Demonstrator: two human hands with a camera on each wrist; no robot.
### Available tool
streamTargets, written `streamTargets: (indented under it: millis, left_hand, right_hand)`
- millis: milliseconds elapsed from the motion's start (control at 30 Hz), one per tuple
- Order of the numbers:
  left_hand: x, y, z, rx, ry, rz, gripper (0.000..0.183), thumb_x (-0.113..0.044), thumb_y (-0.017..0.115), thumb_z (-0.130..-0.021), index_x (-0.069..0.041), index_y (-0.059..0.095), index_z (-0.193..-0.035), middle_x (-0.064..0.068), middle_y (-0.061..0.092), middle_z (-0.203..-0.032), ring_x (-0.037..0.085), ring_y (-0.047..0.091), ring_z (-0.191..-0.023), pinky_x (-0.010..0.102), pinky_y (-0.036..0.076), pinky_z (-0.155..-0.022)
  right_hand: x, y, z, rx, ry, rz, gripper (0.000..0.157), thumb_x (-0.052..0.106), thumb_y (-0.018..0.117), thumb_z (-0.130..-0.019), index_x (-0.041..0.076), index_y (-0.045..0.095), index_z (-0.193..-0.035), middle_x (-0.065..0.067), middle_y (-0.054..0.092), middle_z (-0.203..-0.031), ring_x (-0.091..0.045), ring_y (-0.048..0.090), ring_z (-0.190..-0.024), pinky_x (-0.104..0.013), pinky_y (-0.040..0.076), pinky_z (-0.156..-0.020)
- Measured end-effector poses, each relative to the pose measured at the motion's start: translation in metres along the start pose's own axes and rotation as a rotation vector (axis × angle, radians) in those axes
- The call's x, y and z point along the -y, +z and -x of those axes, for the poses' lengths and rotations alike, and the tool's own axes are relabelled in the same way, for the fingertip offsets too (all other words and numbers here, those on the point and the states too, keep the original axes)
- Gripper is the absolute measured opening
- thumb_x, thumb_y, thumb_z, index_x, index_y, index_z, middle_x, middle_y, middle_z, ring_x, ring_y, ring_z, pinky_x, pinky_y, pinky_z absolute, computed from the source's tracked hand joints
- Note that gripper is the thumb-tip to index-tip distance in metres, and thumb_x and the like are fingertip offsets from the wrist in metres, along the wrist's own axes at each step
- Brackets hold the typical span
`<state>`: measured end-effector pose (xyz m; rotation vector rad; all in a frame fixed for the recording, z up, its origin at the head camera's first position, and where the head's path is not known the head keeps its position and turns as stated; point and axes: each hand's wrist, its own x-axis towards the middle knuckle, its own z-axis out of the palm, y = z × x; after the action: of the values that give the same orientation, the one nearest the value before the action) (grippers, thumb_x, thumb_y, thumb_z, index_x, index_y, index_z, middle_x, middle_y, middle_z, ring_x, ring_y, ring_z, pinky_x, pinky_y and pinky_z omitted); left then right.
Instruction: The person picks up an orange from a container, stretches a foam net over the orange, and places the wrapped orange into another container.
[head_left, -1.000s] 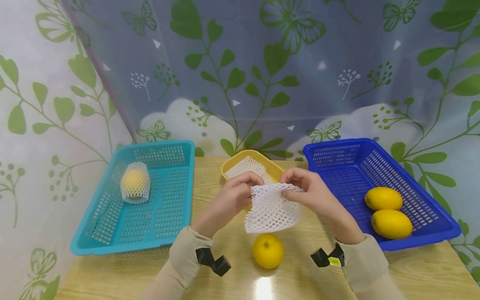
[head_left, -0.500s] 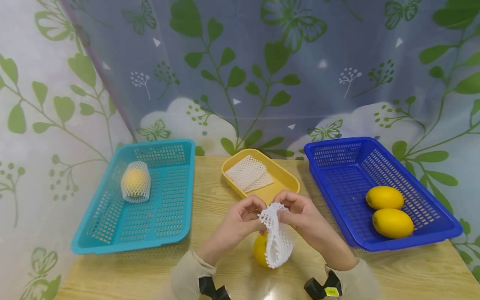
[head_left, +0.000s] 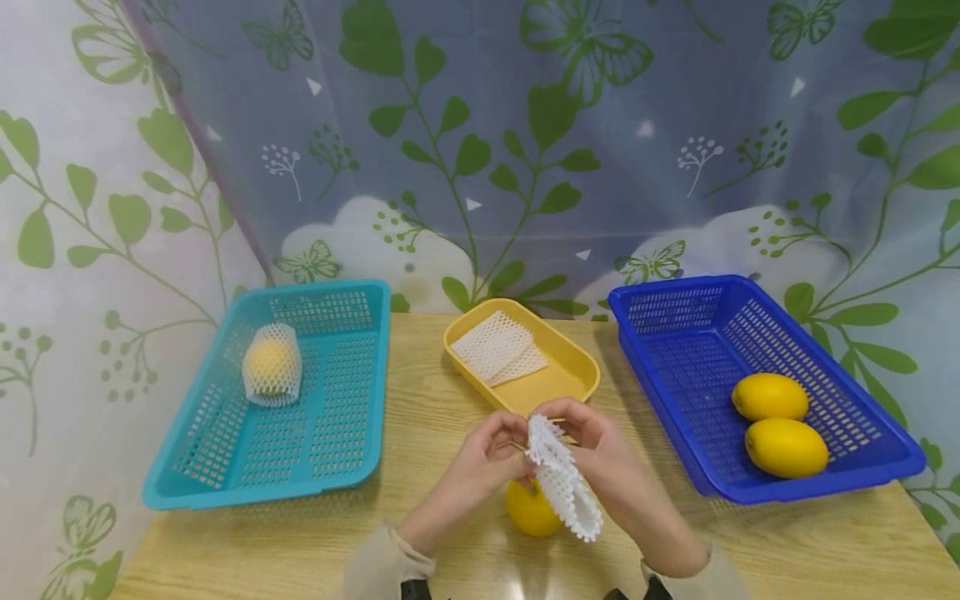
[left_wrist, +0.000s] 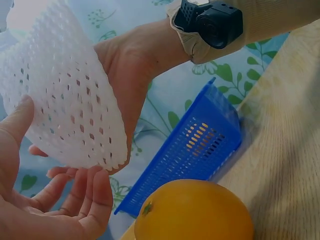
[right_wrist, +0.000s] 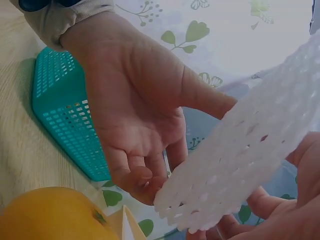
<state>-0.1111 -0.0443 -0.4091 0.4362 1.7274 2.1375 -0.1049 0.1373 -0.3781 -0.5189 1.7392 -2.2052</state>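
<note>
A white foam net sleeve (head_left: 558, 479) is held up between both hands, bunched at its top, its lower end slanting down to the right. My left hand (head_left: 480, 458) pinches its left side; in the left wrist view the thumb presses on the netting, with curled fingers (left_wrist: 92, 192) at the edge. My right hand (head_left: 611, 462) pinches it from the right; in the right wrist view the netting (right_wrist: 235, 155) hides part of its fingers. Just below, a yellow rounded fruit (head_left: 531, 512) rests on the table, partly covered by the sleeve in the head view.
A yellow tray (head_left: 573, 367) behind the hands contains flat foam nets (head_left: 491, 346). At left, a teal basket (head_left: 322, 492) holds one netted fruit (head_left: 272, 362). A blue basket (head_left: 667, 400) at right holds two yellow oval fruits (head_left: 786, 447). A patterned curtain (head_left: 465, 208) backs the wooden table.
Both hands have come down toward the table with the sleeve, uncovering the yellow tray. The sleeve has gone from spread out to narrow, and its lower end has swung right.
</note>
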Motion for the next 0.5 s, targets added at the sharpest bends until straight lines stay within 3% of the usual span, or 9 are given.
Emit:
streamTargets:
  millis: [167, 300, 500]
  left_hand:
    - [0.002, -0.001, 0.004, 0.018, 0.005, -0.016, 0.037, -0.003, 0.063, -0.086, 0.002, 0.045, -0.117, 0.009, 0.056, -0.105, 0.017, 0.059, -0.085, 0.036, 0.052, -0.076]
    - [0.003, -0.002, 0.006, 0.022, 0.026, -0.02, 0.04, -0.01, 0.066, -0.086, 0.002, 0.046, -0.118, 0.009, 0.056, -0.106, 0.018, 0.059, -0.088, 0.033, 0.051, -0.076]
    - [0.005, -0.002, 0.006, 0.057, 0.024, -0.002, 0.05, -0.025, 0.07, -0.085, 0.003, 0.046, -0.12, 0.006, 0.054, -0.105, 0.014, 0.059, -0.086, 0.029, 0.052, -0.075]
  right_hand:
    - [-0.002, 0.001, 0.004, -0.024, 0.057, 0.051, 0.037, 0.001, 0.059, -0.087, -0.003, 0.046, -0.122, -0.014, 0.053, -0.112, -0.022, 0.059, -0.09, -0.038, 0.054, -0.075]
    - [-0.002, 0.001, 0.008, -0.03, 0.11, 0.068, 0.041, 0.006, 0.06, -0.088, -0.003, 0.043, -0.124, -0.014, 0.051, -0.112, -0.02, 0.06, -0.091, -0.036, 0.053, -0.076]
    - [-0.006, 0.0, 0.013, -0.021, 0.129, -0.007, 0.037, 0.005, 0.06, -0.088, -0.004, 0.045, -0.121, -0.014, 0.056, -0.109, -0.02, 0.063, -0.091, -0.038, 0.053, -0.078]
